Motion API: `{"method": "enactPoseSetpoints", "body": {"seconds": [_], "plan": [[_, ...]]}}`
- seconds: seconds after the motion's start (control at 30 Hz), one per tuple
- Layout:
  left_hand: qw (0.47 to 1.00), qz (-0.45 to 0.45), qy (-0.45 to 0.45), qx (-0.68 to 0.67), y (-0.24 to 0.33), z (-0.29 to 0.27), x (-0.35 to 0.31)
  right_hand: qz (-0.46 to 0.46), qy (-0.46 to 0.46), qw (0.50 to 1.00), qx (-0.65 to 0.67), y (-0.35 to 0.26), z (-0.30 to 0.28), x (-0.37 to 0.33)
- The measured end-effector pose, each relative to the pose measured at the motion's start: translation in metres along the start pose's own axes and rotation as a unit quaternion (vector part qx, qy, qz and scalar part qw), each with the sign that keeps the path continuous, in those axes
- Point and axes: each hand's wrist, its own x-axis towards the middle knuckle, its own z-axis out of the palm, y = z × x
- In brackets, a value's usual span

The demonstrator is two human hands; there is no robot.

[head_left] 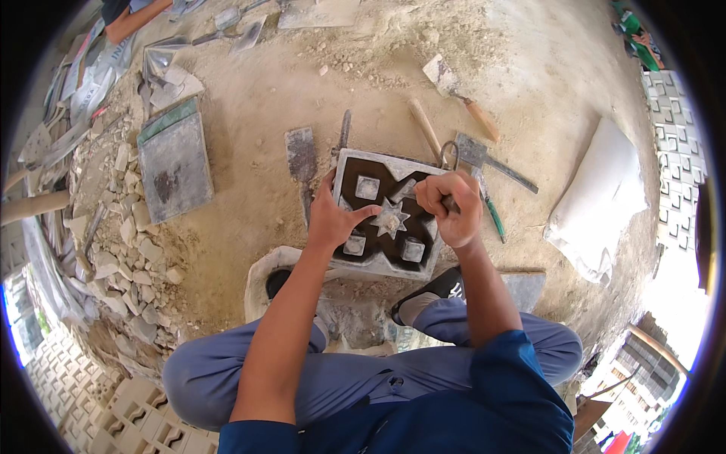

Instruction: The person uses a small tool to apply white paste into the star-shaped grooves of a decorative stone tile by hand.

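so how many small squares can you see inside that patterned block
3 clearly: the upper-left square, the lower-left square and the lower-right square, all around the star. The right hand may hide another at the upper right.

Patterned block [391, 220] — pale-rimmed, dark-recessed, star-centred — lay face up; a tool [451, 204], mostly hidden, showed over its right side.
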Motion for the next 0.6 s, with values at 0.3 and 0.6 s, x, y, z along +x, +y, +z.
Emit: {"method": "enactPoseSetpoints", "body": {"seconds": [0.3,0.6], "plan": [[1.0,0.008,0.008,0.023,-0.007,-0.003,-0.003,-0.029,0.004,0.998,-0.054,0.001,0.003,-0.004],[0.999,0.008,0.027,0.045,-0.008,-0.002,-0.002,-0.046,0.015,0.998,0.035,-0.013,0.003,-0.01]]}}
